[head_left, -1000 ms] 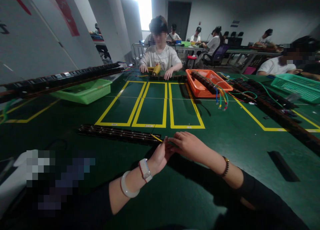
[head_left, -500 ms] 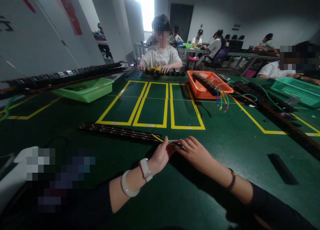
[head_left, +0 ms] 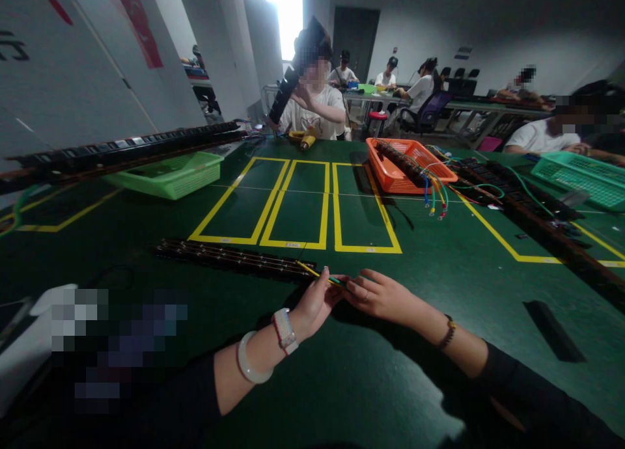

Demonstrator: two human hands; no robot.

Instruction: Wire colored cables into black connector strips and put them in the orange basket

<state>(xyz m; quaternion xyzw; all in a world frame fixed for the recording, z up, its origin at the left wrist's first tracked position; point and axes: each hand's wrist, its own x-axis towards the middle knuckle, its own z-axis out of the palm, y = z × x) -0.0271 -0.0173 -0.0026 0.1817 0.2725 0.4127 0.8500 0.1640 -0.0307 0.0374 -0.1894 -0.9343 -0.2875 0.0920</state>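
Through the head camera I have both hands close together over the near part of the green counter (head_left: 351,384). My left hand (head_left: 312,308), with a watch (head_left: 284,332) and a pale bangle (head_left: 249,359) behind it, pinches a thin wire (head_left: 307,269) between thumb and fingers. My right hand (head_left: 385,297) is just beside it, its grip narrow, fingers closed on the same bundle; a bead bracelet (head_left: 448,332) circles that wrist. The wire looks yellow toward the left and green with yellow between the hands; I cannot tell whether it is one strand or two. Its left end reaches the right end of a long black strip (head_left: 234,256), which lies flat on the counter, left of my hands. Beyond the strip I see yellow tape (head_left: 323,208) laid in frames.

Farther off, an orange basket (head_left: 385,181) has another dark strip leaning in it, coloured wires (head_left: 433,205) hanging over the side. A light green basket (head_left: 190,179) sits on the left, a teal basket (head_left: 586,176) at far right. Across from me, a co-worker (head_left: 326,118) lifts a tilted dark strip, a yellow tool (head_left: 306,140) lying close by.
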